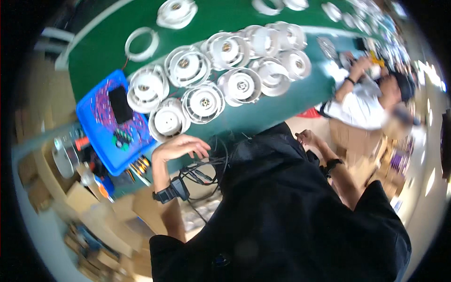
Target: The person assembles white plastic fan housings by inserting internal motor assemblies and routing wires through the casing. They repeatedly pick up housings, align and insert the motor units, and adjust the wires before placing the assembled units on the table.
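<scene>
My left hand [181, 146] is held over the near edge of the table, its fingers loosely extended and nothing visible in them. It is beside a white round housing [167, 120] and above a tangle of black cables [206, 170]. A strap with a black box [172, 190] circles my left wrist. At the right, my right hand [307, 137] is curled closed beside my dark clothing [277, 150]. Whatever its fingers may hold is hidden. Several more white round housings, such as this one [205, 102] with a metallic centre, stand in rows beyond my hands.
A blue tray [115, 170] at the left holds purple wires [101, 105] and a black flat object [120, 104]. Orange-handled tools [140, 168] lie beside it. A white ring [142, 44] rests on the green table [108, 37]. Another person [359, 105] works at the right. Cardboard boxes [150, 207] fill the lower left.
</scene>
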The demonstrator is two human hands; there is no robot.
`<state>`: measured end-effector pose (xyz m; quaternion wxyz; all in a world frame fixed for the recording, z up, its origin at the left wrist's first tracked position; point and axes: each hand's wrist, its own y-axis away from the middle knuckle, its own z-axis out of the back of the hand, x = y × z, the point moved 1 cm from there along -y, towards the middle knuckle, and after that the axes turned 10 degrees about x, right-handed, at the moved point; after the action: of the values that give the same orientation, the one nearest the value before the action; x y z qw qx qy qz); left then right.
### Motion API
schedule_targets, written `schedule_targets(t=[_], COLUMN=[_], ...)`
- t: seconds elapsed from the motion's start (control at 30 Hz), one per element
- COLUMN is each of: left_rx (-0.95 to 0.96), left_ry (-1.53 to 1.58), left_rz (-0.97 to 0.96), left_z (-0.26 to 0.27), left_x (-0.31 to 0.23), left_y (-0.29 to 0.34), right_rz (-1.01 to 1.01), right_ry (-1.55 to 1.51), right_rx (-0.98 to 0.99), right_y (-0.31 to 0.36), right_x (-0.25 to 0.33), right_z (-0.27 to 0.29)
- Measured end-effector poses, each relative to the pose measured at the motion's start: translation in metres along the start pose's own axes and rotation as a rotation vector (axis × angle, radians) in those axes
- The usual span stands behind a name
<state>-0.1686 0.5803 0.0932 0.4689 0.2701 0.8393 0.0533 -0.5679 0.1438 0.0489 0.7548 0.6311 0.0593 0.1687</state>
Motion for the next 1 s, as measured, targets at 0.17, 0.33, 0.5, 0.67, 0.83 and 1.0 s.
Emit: schedule_targets(t=[0.17, 0.33, 0.5, 0.67, 0.83, 1.0], left_rx=[0.113, -0.34, -0.819, -1.062, -1.26, -1.428], left_ry=[0.303, 0.878, 0.838, 0.68, 0.527, 0.418], left_rz=[0.08, 0.256, 0.401, 0.473, 0.516, 0.603], left_z=[-0.076, -0.159, -0.117, -0.082, -0.082, -0.094], left_x=[0.077, 0.244, 0.361, 0.419, 0.455, 0.479], left_y=[-0.072, -0.199, -0.274, -0.284, -0.218, -0.128], right_rz=[0.268, 0.663, 0.43, 0.234, 0.196, 0.174], right_ry=[0.161, 0.749, 0.691, 0.451, 0.13, 0.313], right_rx=[0.232, 0.047, 0.1, 0.298, 0.357, 0.294], right_y=[-0.097, -0.071, -0.071, -0.078, -0.088, -0.083], right_x=[0.005, 0.016, 0.025, 0.025, -0.023, -0.016], right_z=[0.064, 0.09, 0.121, 0.127, 0.154, 0.154])
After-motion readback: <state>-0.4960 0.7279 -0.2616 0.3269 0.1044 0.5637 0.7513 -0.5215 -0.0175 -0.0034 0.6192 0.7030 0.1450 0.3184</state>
